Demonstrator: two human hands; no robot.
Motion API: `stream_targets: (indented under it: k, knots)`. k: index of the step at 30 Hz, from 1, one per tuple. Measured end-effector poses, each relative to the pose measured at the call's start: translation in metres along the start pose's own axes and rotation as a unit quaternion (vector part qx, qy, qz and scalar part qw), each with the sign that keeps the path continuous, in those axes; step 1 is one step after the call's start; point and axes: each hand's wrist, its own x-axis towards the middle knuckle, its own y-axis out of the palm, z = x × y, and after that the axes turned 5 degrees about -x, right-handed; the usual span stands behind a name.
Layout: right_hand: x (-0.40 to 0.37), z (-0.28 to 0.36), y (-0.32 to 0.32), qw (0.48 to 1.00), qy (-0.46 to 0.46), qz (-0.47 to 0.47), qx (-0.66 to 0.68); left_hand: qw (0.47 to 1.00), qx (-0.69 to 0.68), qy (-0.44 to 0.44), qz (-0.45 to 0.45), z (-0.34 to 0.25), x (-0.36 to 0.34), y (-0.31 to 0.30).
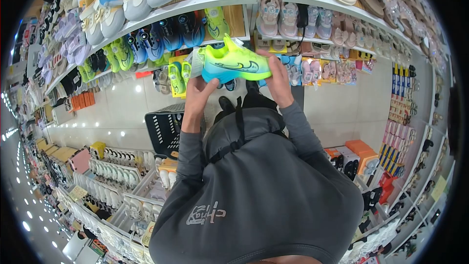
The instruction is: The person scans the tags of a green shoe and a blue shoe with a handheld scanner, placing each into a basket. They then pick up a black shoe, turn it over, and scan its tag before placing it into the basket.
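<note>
A neon yellow-green sneaker [237, 63] with a blue heel area and a dark swoosh is held up in front of me, its side facing me. My left hand [199, 95] grips its left end, thumb on the blue sole. A pale grey piece, perhaps a tag or paper, shows at that end; I cannot make out what it is. My right hand [278, 78] is closed around the sneaker's right end. Just behind it, a similar yellow-green sneaker [215, 23] stands on the shelf, beside several blue-and-black sneakers [190, 30].
White shelves [161, 9] packed with shoes curve across the front. A dark slotted basket [168, 129] stands on the tiled floor [107, 117] at my left. Orange boxes [360, 152] and more shoe racks lie behind on the right. A dark bag [244, 127] is strapped at my front.
</note>
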Motion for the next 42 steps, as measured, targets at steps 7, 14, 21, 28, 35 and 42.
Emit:
stream_targets:
  k: [7, 14, 21, 28, 35, 42]
  knots:
    - [0.001, -0.022, -0.011, 0.938, 0.258, 0.021, 0.230, 0.996, -0.074, 0.058, 0.010, 0.003, 0.001, -0.019]
    - [-0.017, -0.022, -0.012, 0.815, 0.353, 0.296, 0.352, 0.981, -0.177, 0.054, 0.052, 0.007, 0.004, -0.027]
    - [-0.026, -0.033, -0.004, 0.870, 0.295, 0.274, 0.285, 0.969, -0.245, 0.008, 0.023, 0.009, 0.010, -0.016]
    - [-0.023, -0.027, 0.000, 0.941, 0.212, 0.214, 0.155, 0.987, 0.002, 0.101, -0.121, 0.004, 0.013, 0.005]
    - [-0.024, -0.024, 0.001, 0.969, 0.171, 0.160, 0.082, 0.962, 0.143, 0.228, -0.054, -0.023, 0.003, 0.025]
    - [-0.027, -0.026, 0.004, 0.978, 0.162, 0.128, 0.032, 0.951, 0.228, 0.206, -0.028, -0.030, 0.004, 0.031]
